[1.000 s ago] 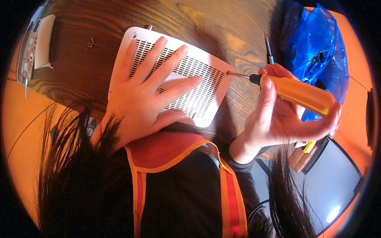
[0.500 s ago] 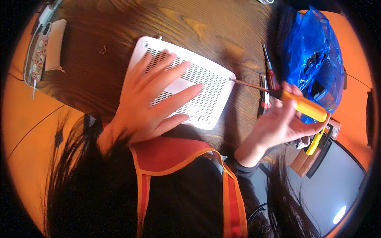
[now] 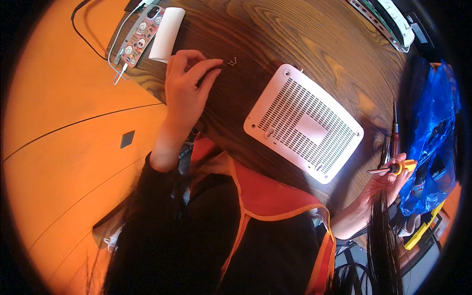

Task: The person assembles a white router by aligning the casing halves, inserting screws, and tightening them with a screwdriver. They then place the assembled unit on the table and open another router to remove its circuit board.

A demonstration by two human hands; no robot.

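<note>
A white plastic box with a slotted vent panel [image 3: 287, 115], which looks like the underside of a router, lies flat on the dark wooden table. Right of it, my right hand [image 3: 381, 189] grips a screwdriver [image 3: 404, 167] by its yellow handle. The shaft points left, clear of the box. My left hand [image 3: 188, 91] is left of the box, with thumb and index fingertips a little apart and nothing visible between them. Close to those fingertips lies a small group of screws [image 3: 232, 62]. Screw holes show at the box's corners.
A phone in a patterned case [image 3: 141, 39] with a white cable lies at the far left beside a white roll [image 3: 168, 34]. A crumpled blue plastic bag [image 3: 432, 142] and a red-handled screwdriver [image 3: 396, 140] are at the right. An opened device with a circuit board [image 3: 386, 19] stands at the back right.
My left hand has left the box and moved toward the screws. My right hand has drawn the screwdriver tip off the box's corner hole. The view has shifted left.
</note>
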